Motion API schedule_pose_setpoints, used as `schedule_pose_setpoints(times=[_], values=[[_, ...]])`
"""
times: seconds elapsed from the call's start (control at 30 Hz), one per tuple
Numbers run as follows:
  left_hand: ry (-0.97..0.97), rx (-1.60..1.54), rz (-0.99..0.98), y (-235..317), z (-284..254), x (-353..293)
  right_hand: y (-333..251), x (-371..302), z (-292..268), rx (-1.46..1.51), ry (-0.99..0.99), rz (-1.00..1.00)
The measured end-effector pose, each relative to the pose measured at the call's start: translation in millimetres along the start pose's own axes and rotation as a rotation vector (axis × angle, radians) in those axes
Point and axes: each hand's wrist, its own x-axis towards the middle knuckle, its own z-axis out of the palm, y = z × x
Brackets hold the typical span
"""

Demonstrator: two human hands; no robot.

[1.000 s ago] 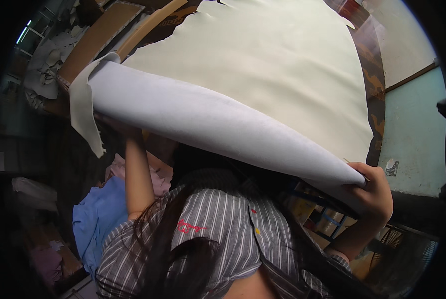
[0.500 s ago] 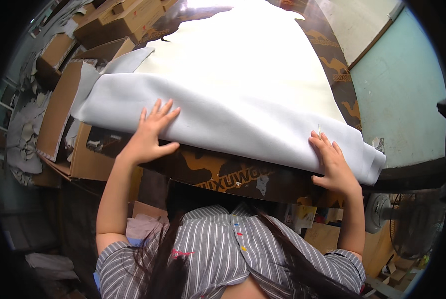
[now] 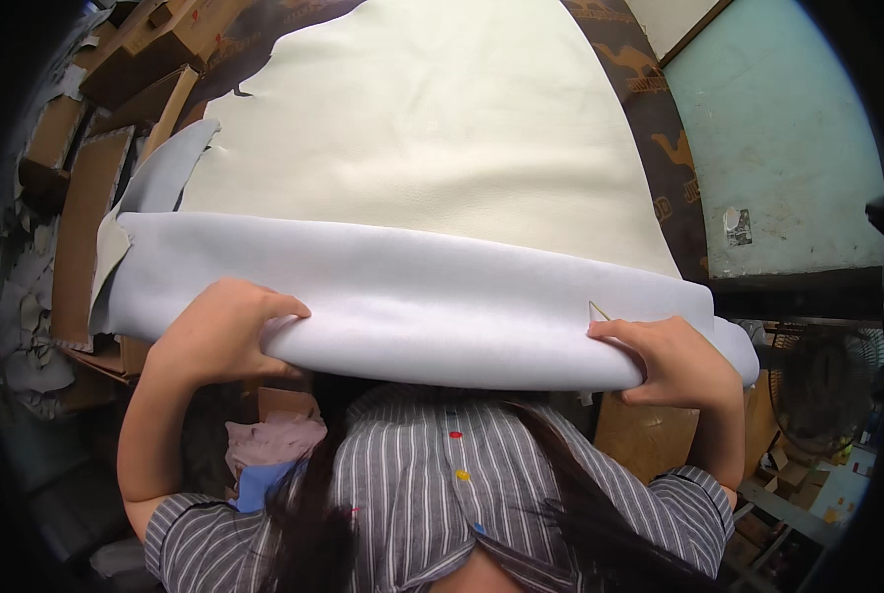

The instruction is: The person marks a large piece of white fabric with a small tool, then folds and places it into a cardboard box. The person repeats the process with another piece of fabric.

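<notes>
A large cream leather hide (image 3: 442,128) is spread over a dark table. Its near part is turned over, showing the pale bluish-white underside (image 3: 412,267) in a thick rounded fold. My left hand (image 3: 220,331) grips the left part of this near fold, fingers on top and thumb at the lower edge. My right hand (image 3: 674,361) holds the fold's right part the same way. A thin, pale pointed sliver (image 3: 597,311) sticks up beside the right index fingertip; its kind is unclear. The hide's left end curls up in a loose flap (image 3: 170,168).
Cardboard boxes (image 3: 155,49) and an upright cardboard panel (image 3: 86,237) crowd the left, with grey scraps (image 3: 32,326) beyond. The patterned table (image 3: 645,109) shows along the right. A pale green panel (image 3: 778,148) and a fan (image 3: 818,381) stand at the right.
Both hands have come nearer to my body with the hide, from lying spread on it to gripping its fold. The fold now overhangs the table's front edge.
</notes>
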Motion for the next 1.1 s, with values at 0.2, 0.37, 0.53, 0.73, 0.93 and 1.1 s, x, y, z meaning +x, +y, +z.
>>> schedule_pose_setpoints(times=[0.2,0.37,0.53,0.73,0.93,1.1], values=[[0.507,-0.080,0.452,44,48,141,23,55,-39,0.264,0.239,-0.089],[0.526,-0.037,0.608,106,96,214,31,173,-57,0.679,0.405,-0.242],[0.512,-0.111,0.684,103,94,218,29,289,-52,0.676,0.384,-0.287],[0.484,-0.200,0.709,99,93,230,-1,408,-61,0.792,0.334,-0.331],[0.179,-0.152,0.700,94,76,228,-65,504,-53,0.735,0.553,-0.446],[0.057,-0.325,0.621,95,69,229,-107,541,-34,0.484,0.776,-0.304]])
